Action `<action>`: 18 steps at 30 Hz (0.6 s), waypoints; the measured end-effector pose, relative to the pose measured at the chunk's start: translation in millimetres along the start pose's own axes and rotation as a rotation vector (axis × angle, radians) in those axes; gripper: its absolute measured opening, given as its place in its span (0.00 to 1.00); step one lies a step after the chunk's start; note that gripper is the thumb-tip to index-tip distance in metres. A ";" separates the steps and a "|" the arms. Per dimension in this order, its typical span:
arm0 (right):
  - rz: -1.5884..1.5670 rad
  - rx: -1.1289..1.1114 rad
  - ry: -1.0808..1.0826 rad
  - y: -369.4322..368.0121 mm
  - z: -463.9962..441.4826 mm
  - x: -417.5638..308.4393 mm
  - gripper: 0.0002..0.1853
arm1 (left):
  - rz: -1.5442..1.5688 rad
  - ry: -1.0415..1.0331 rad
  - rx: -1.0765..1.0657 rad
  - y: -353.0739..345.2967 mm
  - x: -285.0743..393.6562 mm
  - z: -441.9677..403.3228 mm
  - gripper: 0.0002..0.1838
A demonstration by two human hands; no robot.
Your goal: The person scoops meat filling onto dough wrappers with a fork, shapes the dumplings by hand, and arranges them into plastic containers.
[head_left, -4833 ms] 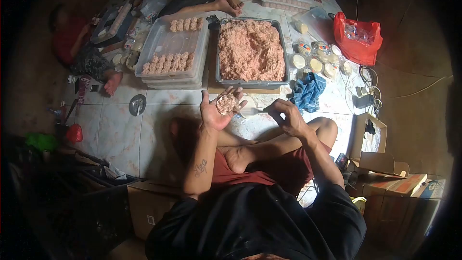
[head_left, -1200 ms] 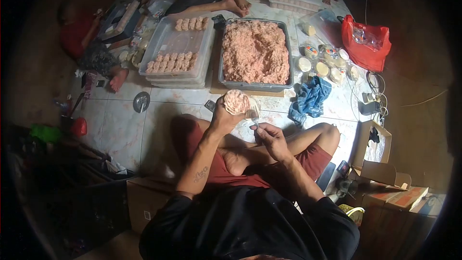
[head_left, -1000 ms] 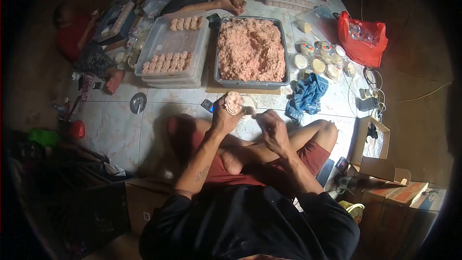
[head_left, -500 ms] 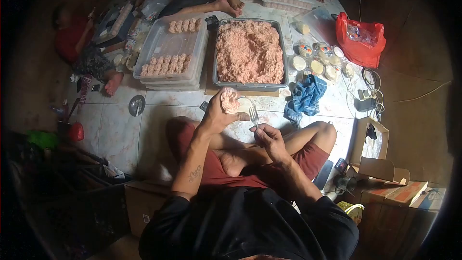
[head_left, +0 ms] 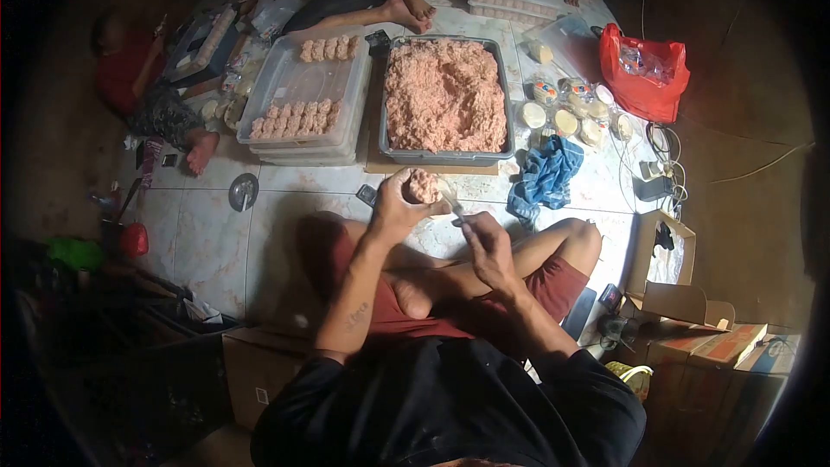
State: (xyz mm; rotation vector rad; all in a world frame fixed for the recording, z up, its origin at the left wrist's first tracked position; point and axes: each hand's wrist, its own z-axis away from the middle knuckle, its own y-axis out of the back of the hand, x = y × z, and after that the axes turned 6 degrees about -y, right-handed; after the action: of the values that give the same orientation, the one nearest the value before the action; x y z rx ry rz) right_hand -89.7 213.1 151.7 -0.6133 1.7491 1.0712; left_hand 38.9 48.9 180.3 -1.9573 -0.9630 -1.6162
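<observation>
My left hand [head_left: 398, 212] is closed around a lump of pink ground-meat paste [head_left: 423, 186], held up in front of the big tub. A pale, thin round, which looks like a dumpling wrapper, shows at the lump's right side, partly hidden by my fingers. In my right hand [head_left: 490, 246] is a metal fork [head_left: 453, 199], its tines up against the lump's right edge. Beyond both hands stands a grey tub [head_left: 450, 156] heaped with pink paste [head_left: 445, 95]. To its left, stacked clear plastic trays [head_left: 303, 151] carry rows of shaped pink dumplings [head_left: 298, 118].
Right of the tub lie a blue cloth [head_left: 549, 175], several stacks of pale round wrappers [head_left: 566, 123] and a red plastic bag [head_left: 644, 78]. A small dark dish [head_left: 244, 193] sits on the left tiles. Other people sit around, one in a red shirt [head_left: 125, 78]. Cardboard boxes [head_left: 700, 350] stand at the right.
The lump in my left hand has turned and sits slightly lower. My right hand has rotated the fork, bringing its tines from beside the lump in against its edge.
</observation>
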 end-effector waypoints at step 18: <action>0.065 -0.020 -0.091 -8.4 -7.8 4.5 0.07 | -0.321 -0.016 0.134 -18.1 -1.9 -2.0 0.29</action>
State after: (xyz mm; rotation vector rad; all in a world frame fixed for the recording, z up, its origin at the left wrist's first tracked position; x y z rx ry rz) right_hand -88.6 202.5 145.6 -0.5149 1.6910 1.1452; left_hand 24.1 59.2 177.0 -1.7977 -1.4130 -1.6522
